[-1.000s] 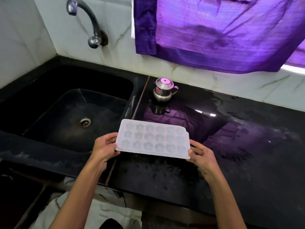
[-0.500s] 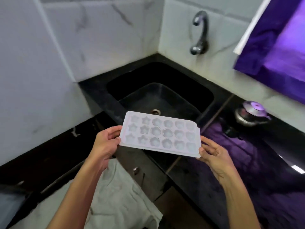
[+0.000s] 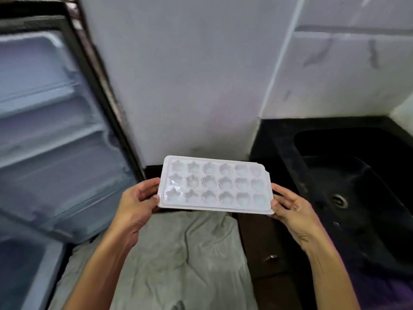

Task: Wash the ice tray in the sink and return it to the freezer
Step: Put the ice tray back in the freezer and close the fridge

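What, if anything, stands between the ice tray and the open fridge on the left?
Nothing visible does. The ice tray is held level between the left hand and right hand, and the open fridge door stands to its left with clear air between. The freezer compartment itself is out of view.

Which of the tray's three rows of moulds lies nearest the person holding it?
The bottom row in the view of the ice tray, running between the left hand and right hand; the other two rows lie nearer the wall.
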The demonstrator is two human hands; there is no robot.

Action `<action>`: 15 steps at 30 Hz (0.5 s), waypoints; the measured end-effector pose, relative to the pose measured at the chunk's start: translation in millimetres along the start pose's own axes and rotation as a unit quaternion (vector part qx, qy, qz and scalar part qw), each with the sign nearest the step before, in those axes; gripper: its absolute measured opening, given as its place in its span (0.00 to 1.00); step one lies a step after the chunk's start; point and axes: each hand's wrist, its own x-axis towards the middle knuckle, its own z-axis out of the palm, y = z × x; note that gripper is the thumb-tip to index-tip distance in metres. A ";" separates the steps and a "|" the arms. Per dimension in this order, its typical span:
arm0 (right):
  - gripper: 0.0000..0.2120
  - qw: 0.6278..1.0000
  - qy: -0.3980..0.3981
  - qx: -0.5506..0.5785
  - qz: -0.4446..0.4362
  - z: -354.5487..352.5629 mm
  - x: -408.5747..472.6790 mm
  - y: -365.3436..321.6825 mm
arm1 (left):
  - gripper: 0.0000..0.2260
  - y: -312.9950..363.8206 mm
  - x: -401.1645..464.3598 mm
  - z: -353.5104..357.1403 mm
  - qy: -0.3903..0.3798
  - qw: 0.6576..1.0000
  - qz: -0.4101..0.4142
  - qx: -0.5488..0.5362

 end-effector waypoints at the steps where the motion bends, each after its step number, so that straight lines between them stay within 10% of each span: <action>1: 0.19 1.000 -0.022 -0.003 -0.001 16.3 5.5 -1.5 | 0.17 -1.8 -0.2 -15.6 0.017 1.000 -0.004 -0.010; 15: 0.19 0.925 -0.372 -0.077 0.023 277.9 40.6 -13.6 | 0.15 -31.5 -60.3 -212.6 0.327 0.938 -0.030 -0.108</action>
